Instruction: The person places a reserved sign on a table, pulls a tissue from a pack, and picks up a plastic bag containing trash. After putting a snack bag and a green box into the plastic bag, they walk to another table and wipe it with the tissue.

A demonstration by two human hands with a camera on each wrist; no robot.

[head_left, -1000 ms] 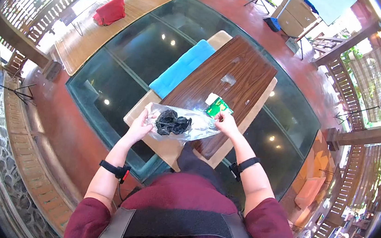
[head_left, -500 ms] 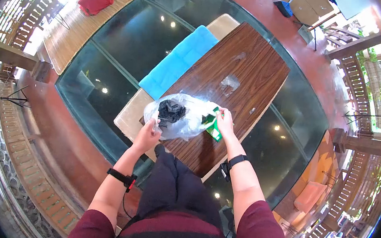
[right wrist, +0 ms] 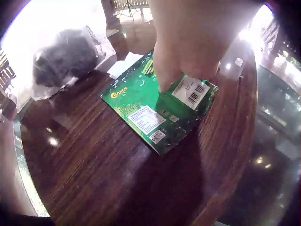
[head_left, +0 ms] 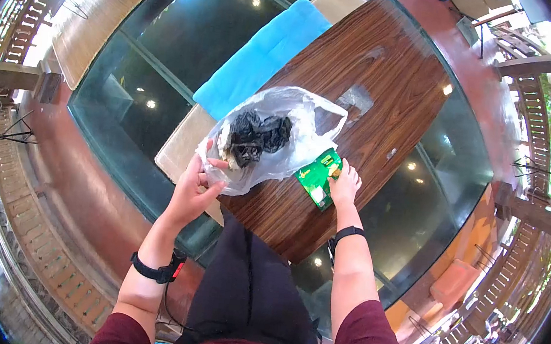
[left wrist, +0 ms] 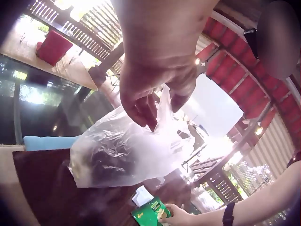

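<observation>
My left hand (head_left: 191, 193) pinches the gathered rim of a translucent plastic bag (left wrist: 117, 155). Inside the bag lies crumpled black plastic (head_left: 252, 136), with pale crumpled bits around it. The bag sits over the near left part of the wooden table (head_left: 270, 222). To its right, my right hand (head_left: 346, 185) grips a flat green snack packet (right wrist: 136, 96) by one side, thumb on its face. Printed labels and a barcode show on the packet. A white folded piece (right wrist: 124, 65) sticks out beside the packet's far edge, between it and the bag.
Further up the table lies a clear plastic scrap (head_left: 357, 99), with a small scrap (head_left: 391, 153) near the right edge. A blue cushion (head_left: 261, 56) rests on the bench along the table's left side. Dark glass floor panels (head_left: 167, 53) surround the furniture.
The bag has spread open wider, and its black contents show more fully. The green packet has come down near the tabletop, face up. My view has moved closer over the table.
</observation>
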